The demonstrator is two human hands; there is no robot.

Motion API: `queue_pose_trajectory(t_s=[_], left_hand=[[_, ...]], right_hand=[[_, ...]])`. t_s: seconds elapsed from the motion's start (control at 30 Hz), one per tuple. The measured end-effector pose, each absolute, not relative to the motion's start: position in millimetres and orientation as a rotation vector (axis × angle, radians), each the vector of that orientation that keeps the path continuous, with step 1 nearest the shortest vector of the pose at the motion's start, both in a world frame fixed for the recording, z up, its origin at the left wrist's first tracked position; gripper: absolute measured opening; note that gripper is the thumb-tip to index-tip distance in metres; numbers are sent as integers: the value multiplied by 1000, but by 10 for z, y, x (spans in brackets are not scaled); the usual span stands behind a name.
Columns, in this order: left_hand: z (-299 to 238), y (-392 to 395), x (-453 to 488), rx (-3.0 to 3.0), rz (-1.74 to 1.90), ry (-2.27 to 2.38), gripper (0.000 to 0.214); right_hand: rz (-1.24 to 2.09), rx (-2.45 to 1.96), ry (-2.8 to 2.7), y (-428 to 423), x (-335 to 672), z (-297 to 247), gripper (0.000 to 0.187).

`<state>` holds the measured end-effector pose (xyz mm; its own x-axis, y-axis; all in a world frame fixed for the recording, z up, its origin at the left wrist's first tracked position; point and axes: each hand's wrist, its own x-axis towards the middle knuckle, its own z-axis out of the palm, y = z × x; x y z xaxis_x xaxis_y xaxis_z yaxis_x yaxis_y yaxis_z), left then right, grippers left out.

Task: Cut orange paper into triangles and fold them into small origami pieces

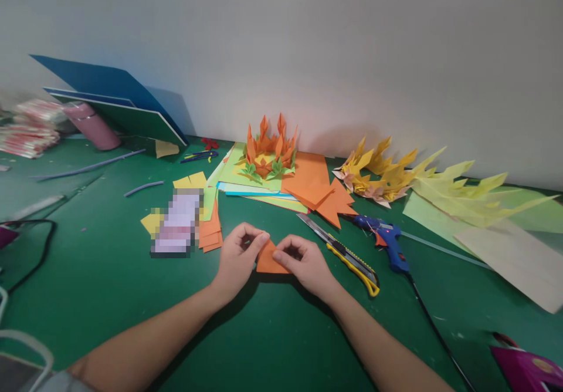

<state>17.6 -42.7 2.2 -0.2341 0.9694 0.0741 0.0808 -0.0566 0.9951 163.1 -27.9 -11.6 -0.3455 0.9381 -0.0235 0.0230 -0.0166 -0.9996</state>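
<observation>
A small folded piece of orange paper is held just above the green table, between both hands. My left hand pinches its upper left edge between thumb and fingers. On the other side, my right hand grips the right edge, thumb on top. Behind the hands stands an orange folded-paper crown with green leaf shapes, resting on stacked coloured sheets. To the right of my right hand lies a yellow utility knife with its blade out. Orange paper squares lie left of my left hand.
A blue glue gun with a black cord lies at the right. Yellow paper crowns stand behind it. A pixelated phone-like object rests on the left. Farther left are a pink bottle and leaning blue boards.
</observation>
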Motion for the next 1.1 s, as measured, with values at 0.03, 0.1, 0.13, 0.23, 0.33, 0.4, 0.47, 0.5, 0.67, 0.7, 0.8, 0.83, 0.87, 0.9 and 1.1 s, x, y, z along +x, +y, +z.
queue_pose_trajectory(t_s=[0.03, 0.1, 0.13, 0.23, 0.33, 0.4, 0.47, 0.5, 0.67, 0.7, 0.8, 0.83, 0.87, 0.9, 1.1], left_hand=[[16, -424, 175, 1226, 1405, 1416, 19], [11, -413, 174, 1263, 1391, 1408, 19], [12, -408, 173, 1259, 1370, 1386, 20], [16, -396, 166, 1221, 1265, 1313, 27], [23, -396, 157, 1266, 1092, 1310, 28], [29, -397, 150, 1275, 1013, 1318, 30], [32, -395, 142, 1260, 998, 1338, 30], [30, -391, 137, 1253, 1003, 1352, 29], [8, -361, 110, 1179, 1079, 1357, 29], [9, -358, 106, 1167, 1093, 1355, 28], [32, -361, 102, 1173, 1118, 1365, 26], [42, -366, 103, 1190, 1118, 1369, 25], [50, -370, 106, 1209, 1115, 1368, 24], [55, -374, 109, 1224, 1109, 1358, 23], [16, -370, 116, 1180, 1114, 1254, 23]], right_hand=[[1473, -1050, -1461, -286, 1622, -112, 21], [1460, -1052, -1444, -296, 1612, -107, 21], [1445, -1056, -1436, -298, 1610, -106, 22], [1384, -1082, -1400, -289, 1617, -115, 23], [1337, -1106, -1348, -267, 1624, -135, 24], [1316, -1121, -1332, -254, 1626, -145, 24], [1305, -1129, -1338, -246, 1628, -149, 24], [1307, -1126, -1346, -244, 1630, -148, 24], [1397, -1110, -1446, -255, 1639, -152, 23], [1405, -1112, -1478, -260, 1640, -155, 23], [1398, -1114, -1565, -271, 1639, -167, 24], [1387, -1116, -1586, -274, 1638, -171, 24], [1374, -1121, -1604, -275, 1638, -174, 24], [1363, -1126, -1618, -276, 1638, -176, 23], [1402, -1111, -1562, -273, 1646, -180, 24]])
